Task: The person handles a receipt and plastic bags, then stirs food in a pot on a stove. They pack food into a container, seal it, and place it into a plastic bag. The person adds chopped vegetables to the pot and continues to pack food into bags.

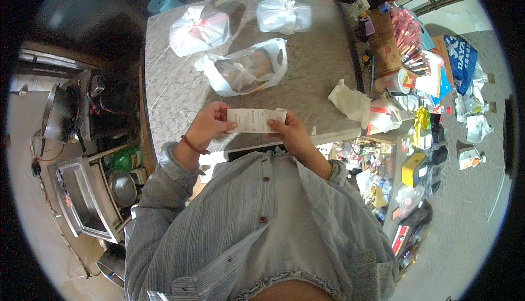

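A white paper slip (250,121) with printed writing is stretched between my two hands, just above the near edge of the table. My left hand (209,124) pinches its left end between thumb and fingers; a dark red bracelet circles that wrist. At the right end, my right hand (290,128) grips the slip with the thumb on top. Beyond the hands lies a white plastic bag (246,71) with brownish contents showing through clear plastic. Farther back sit a tied white bag (199,30) on the left and another tied white bag (284,13) on the right.
The grey stone-patterned table (320,54) spans the middle. Crumpled white paper (349,102) lies at its right side. Cluttered goods line the right, with a cardboard box (381,42), a paper cup (391,83) and a yellow box (413,169). A wok (57,112) stands at the left.
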Motion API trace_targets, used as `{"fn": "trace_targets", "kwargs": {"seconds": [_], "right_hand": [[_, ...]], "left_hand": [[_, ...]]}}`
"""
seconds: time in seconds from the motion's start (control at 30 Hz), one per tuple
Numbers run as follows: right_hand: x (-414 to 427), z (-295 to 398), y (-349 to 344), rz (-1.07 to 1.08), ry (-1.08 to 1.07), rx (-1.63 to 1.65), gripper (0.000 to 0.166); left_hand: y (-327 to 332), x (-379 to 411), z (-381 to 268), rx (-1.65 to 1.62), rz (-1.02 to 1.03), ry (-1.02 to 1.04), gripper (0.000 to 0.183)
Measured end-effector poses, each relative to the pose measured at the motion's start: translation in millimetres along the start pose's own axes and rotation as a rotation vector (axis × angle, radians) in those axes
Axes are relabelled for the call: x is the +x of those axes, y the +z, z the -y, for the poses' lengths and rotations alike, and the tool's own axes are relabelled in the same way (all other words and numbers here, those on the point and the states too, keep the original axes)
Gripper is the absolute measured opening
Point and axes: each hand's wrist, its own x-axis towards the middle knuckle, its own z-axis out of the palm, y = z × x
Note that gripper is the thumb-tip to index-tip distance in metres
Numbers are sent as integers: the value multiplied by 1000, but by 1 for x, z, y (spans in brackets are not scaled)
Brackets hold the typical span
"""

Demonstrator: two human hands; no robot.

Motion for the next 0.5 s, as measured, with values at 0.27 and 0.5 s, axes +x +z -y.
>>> {"fn": "trace_targets", "kwargs": {"seconds": [0.27,0.5], "right_hand": [[14,-14,-41,-85,-109,207,46],[43,-43,-59,-164,0,-298,19]], "left_hand": [[46,15,9,460,-423,176,8],[59,34,-5,1236,-405,591,13]]}}
